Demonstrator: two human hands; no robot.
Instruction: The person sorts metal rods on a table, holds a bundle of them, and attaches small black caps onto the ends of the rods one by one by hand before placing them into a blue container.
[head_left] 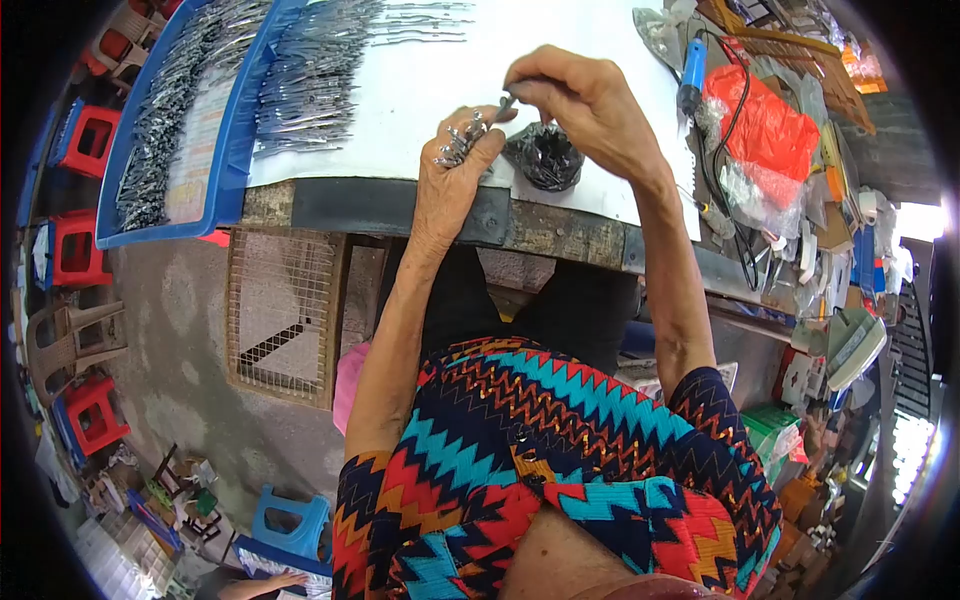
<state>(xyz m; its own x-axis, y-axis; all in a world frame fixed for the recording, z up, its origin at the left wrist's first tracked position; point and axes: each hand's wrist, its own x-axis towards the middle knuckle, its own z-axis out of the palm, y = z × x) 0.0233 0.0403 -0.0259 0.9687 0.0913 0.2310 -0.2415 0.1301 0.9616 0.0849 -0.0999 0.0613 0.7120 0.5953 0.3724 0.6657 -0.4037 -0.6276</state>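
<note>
My left hand (pixel 463 150) is closed round a bunch of thin silvery metal rods (pixel 462 138), whose knobbed ends stick out toward me. Just to its right, my right hand (pixel 590 105) is in a pinch close to the tip of a dark metal piece (pixel 507 104) rising from the left hand. What the right fingertips hold is too small to make out. Below the right hand, a small container lined with black plastic (pixel 548 158) stands on the white table covering (pixel 420 85). Rows of similar slim metal rods (pixel 310 75) lie to the left on that covering.
A blue tray (pixel 228 165) full of metal rods sits at the table's left end. On the right are a blue rotary tool (pixel 692 75) with a black cable, a red plastic bag (pixel 765 120) and clutter. Red stools (pixel 85 245) stand on the floor; another person's hand (pixel 287 579) shows bottom left.
</note>
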